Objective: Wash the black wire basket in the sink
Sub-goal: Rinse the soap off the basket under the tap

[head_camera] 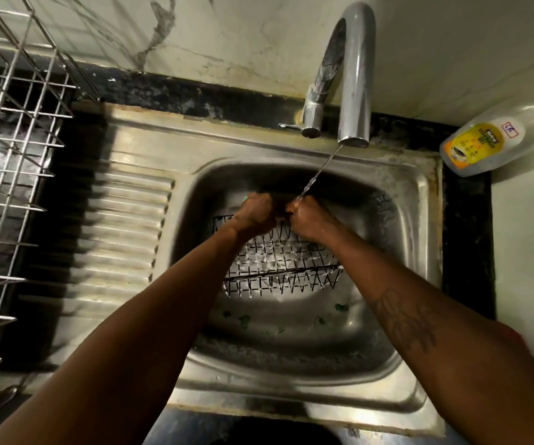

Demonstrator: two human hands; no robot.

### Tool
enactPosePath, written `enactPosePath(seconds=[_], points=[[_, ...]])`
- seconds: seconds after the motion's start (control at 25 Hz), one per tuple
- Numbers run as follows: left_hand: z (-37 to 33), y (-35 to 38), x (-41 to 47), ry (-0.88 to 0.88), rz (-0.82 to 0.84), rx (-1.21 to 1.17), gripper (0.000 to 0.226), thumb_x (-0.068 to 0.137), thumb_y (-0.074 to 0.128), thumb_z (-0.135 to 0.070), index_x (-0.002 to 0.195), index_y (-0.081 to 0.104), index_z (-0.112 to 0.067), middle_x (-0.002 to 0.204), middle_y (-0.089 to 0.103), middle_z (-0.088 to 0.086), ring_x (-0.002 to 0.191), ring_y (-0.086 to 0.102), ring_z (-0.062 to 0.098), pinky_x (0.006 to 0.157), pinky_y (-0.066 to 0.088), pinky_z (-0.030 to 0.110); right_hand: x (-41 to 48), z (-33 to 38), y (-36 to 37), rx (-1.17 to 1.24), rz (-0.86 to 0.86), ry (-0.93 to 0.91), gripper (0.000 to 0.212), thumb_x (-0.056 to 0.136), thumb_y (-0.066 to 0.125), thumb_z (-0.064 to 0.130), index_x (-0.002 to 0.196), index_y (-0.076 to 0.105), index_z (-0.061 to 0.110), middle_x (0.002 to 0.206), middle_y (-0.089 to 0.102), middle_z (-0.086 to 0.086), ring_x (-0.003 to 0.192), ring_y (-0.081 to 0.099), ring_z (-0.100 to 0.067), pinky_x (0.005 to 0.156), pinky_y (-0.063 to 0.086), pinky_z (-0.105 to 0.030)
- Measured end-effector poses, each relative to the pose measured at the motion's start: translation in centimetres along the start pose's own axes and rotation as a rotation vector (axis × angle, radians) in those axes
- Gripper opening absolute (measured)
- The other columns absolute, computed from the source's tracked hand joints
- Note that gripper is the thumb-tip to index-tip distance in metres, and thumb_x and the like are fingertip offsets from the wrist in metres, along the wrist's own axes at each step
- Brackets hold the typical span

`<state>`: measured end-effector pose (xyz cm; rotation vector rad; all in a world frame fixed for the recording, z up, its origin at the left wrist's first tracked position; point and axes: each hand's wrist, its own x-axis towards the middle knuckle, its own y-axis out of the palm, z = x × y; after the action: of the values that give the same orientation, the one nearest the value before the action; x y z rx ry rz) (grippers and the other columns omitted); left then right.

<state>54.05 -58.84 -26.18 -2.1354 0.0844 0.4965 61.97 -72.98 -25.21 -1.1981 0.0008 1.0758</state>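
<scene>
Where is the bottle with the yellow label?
In the head view, the bottle is at the upper right, on the counter just beyond the sink's back right corner, right of the tap.

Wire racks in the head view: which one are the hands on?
The black wire basket in the sink: left hand and right hand grip its far rim under the running tap. The silver wire rack at far left is untouched.

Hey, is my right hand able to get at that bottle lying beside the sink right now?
Probably yes, once it lets go: the right hand grips the black wire basket, and nothing stands between it and the bottle lying on the counter right of the sink.
</scene>
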Motion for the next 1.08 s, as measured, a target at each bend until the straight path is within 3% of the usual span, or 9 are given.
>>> enactPosePath(seconds=[0.12, 0.2, 0.32, 0.44, 0.56, 0.68, 0.84, 1.0, 1.08], points=[[-0.7, 0.5, 0.7, 0.018, 0.015, -0.035, 0.019, 0.1, 0.055, -0.014, 0.107, 0.072, -0.012, 0.095, 0.073, 0.005, 0.076, 0.064, 0.016, 0.064, 0.045, 0.02, 0.2, -0.3, -0.3, 0.018, -0.013, 0.059, 0.021, 0.097, 0.055, 0.015, 0.089, 0.069, 0.029, 0.083, 0.066, 0.004, 0.074, 0.064, -0.016, 0.074, 0.059, -0.041], [-0.3, 0.8, 0.7, -0.001, 0.038, -0.052, 0.021, 0.1, 0.053, -0.01, 0.109, 0.071, -0.012, 0.096, 0.073, 0.007, 0.076, 0.065, 0.017, 0.06, 0.047, 0.016, 0.0, -1.4, -0.8, 0.097, 0.001, 0.086, 0.028, 0.098, 0.055, 0.007, 0.097, 0.072, 0.029, 0.093, 0.069, 0.004, 0.078, 0.065, -0.014, 0.074, 0.057, -0.036], [1.7, 0.4, 0.3, -0.077, 0.062, 0.009, 0.019, 0.099, 0.055, -0.015, 0.109, 0.071, -0.011, 0.1, 0.071, 0.013, 0.089, 0.068, 0.028, 0.076, 0.057, 0.035, -0.7, -4.2, -1.7, 0.192, -0.014, 0.128, 0.026, 0.099, 0.059, 0.01, 0.12, 0.072, 0.019, 0.113, 0.069, 0.005, 0.091, 0.067, -0.015, 0.083, 0.057, -0.033], [2.3, 0.3, 0.1, -0.064, 0.075, 0.036, 0.02, 0.101, 0.053, -0.016, 0.113, 0.068, -0.009, 0.105, 0.066, 0.011, 0.096, 0.062, 0.027, 0.079, 0.048, 0.032, -1.0, -5.4, -1.6, 0.17, -0.043, 0.168, 0.028, 0.099, 0.061, 0.021, 0.127, 0.068, 0.02, 0.123, 0.067, -0.005, 0.095, 0.066, -0.019, 0.09, 0.058, -0.036], [1.3, 0.8, 0.4, -0.047, 0.046, 0.107, 0.02, 0.1, 0.055, -0.024, 0.111, 0.071, -0.017, 0.105, 0.07, 0.012, 0.093, 0.066, 0.028, 0.076, 0.049, 0.034, -0.8, -3.9, -0.7, 0.142, -0.077, 0.182, 0.03, 0.1, 0.06, 0.024, 0.129, 0.067, 0.022, 0.12, 0.064, -0.004, 0.093, 0.063, -0.019, 0.08, 0.053, -0.028], [-1.0, 1.4, 1.1, -0.047, 0.069, 0.138, 0.024, 0.098, 0.055, -0.015, 0.115, 0.071, -0.019, 0.104, 0.071, 0.01, 0.096, 0.069, 0.029, 0.079, 0.053, 0.037, -1.1, -2.5, -0.7, 0.146, -0.089, 0.142, 0.033, 0.099, 0.057, 0.012, 0.124, 0.07, 0.029, 0.112, 0.069, -0.004, 0.083, 0.066, -0.017, 0.072, 0.058, -0.032], [-2.8, 2.3, 1.2, 0.056, 0.067, 0.122, 0.031, 0.1, 0.047, -0.01, 0.123, 0.065, -0.018, 0.105, 0.068, 0.013, 0.093, 0.067, 0.029, 0.08, 0.057, 0.04, -2.2, -3.4, -2.0, 0.104, -0.06, 0.134, 0.046, 0.096, 0.048, 0.001, 0.122, 0.07, 0.032, 0.112, 0.07, 0.009, 0.089, 0.067, -0.018, 0.083, 0.058, -0.036], [0.1, 1.6, 0.8, 0.015, 0.105, 0.141, 0.021, 0.097, 0.054, -0.02, 0.116, 0.064, -0.019, 0.11, 0.065, 0.013, 0.089, 0.063, 0.027, 0.072, 0.051, 0.034, -2.7, -5.3, -2.1, 0.126, -0.084, 0.171, 0.04, 0.097, 0.053, 0.004, 0.126, 0.07, 0.026, 0.127, 0.069, -0.001, 0.107, 0.067, -0.023, 0.097, 0.055, -0.039], [0.6, 1.7, 0.6, -0.006, 0.094, 0.2, 0.022, 0.097, 0.053, -0.02, 0.117, 0.063, -0.019, 0.111, 0.065, 0.013, 0.092, 0.065, 0.029, 0.071, 0.047, 0.032, -2.7, -4.9, -1.9, 0.119, -0.107, 0.159, 0.04, 0.098, 0.055, 0.004, 0.13, 0.067, 0.024, 0.133, 0.065, -0.002, 0.108, 0.066, -0.024, 0.097, 0.054, -0.037]])
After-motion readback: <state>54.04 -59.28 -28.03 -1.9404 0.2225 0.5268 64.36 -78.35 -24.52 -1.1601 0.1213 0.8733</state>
